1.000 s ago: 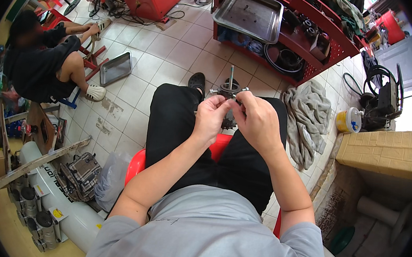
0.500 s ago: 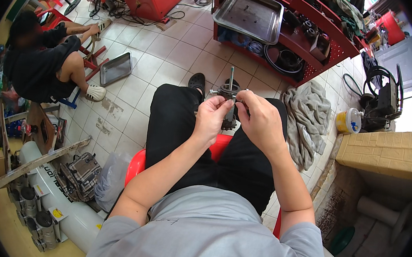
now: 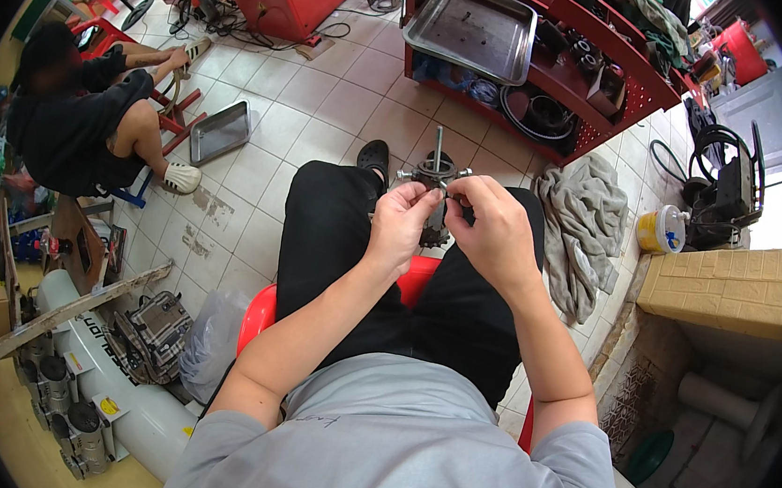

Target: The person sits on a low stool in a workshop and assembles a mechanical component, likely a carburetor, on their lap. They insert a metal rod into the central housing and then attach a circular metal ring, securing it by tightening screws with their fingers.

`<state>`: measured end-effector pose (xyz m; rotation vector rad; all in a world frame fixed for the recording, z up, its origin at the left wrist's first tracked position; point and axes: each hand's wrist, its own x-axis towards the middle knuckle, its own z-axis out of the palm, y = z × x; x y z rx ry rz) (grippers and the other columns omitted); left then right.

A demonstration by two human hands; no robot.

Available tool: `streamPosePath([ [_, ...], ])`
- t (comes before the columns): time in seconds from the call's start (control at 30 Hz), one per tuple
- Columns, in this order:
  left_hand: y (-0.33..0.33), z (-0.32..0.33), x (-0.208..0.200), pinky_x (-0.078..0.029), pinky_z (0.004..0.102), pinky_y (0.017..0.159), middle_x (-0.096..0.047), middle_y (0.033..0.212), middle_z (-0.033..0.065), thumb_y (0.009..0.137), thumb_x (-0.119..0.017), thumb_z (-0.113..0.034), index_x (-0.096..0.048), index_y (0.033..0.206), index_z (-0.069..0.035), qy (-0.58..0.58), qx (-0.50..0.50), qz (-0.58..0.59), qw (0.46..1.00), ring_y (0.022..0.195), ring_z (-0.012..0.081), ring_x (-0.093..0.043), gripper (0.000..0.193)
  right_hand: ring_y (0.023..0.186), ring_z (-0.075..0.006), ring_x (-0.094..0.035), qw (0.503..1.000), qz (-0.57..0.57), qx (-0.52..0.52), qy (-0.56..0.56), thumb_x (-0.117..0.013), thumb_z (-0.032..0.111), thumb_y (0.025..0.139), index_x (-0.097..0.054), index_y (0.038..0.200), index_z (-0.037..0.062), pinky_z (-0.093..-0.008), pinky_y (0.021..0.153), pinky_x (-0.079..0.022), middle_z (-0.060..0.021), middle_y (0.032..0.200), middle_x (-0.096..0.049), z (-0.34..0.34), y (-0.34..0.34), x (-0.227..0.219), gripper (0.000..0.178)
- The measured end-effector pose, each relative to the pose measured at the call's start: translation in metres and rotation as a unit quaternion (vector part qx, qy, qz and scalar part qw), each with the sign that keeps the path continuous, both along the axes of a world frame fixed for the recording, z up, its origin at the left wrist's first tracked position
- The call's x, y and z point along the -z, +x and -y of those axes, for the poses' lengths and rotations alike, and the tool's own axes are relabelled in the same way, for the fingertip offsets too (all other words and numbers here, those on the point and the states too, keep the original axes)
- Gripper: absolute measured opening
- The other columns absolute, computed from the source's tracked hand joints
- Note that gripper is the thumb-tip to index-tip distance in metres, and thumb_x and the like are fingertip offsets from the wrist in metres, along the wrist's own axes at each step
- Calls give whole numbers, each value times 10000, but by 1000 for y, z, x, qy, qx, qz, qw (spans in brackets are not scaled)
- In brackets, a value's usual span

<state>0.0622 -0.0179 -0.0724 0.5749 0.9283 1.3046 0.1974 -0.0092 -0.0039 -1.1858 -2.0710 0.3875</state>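
Both my hands meet above the gap between my knees, in front of a dark metal clamp-like fixture [image 3: 431, 234] with a bright threaded rod [image 3: 438, 145] standing upright from its top and screws at its sides. My left hand [image 3: 399, 226] is closed in a pinch of thumb and forefinger. Close against it, my right hand [image 3: 494, 228] pinches too, its fingers curled. A small shiny piece shows between the fingertips, too small to name. The fingers hide the middle of the fixture.
A red cart [image 3: 552, 133] carries a metal tray [image 3: 472, 35] ahead. Right of my knee lies a grey cloth [image 3: 581, 229], with a white tub [image 3: 662, 230] beyond it. Another person [image 3: 78, 120] sits at the left, near a tray [image 3: 220, 133] on the floor.
My right fingertips have shifted slightly left and down toward the left ones, showing more of the fixture's right-hand screw. My left hand has stayed nearly still.
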Motion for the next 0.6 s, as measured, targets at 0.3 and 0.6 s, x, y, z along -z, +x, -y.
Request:
streamPosePath([
  [0.3,0,0,-3,-367,194,606,-581,747,-51,920,-645,-96,-641,859,-54,-8,-8,-1,1000,660,21,-458,74,721,-283,-611,1000,-9,-1,17,-651,-12,743,-597,891,8,-372,657,-513,-112,785,-583,1,-2,-4,159],
  [0.6,-4,0,5,-440,205,678,-643,842,14,916,-645,-76,-636,928,-11,0,11,-3,1000,750,54,-558,67,736,-298,-615,1000,-3,0,15,-656,7,752,-593,879,6,-383,659,-515,-123,799,-593,1,-1,0,142],
])
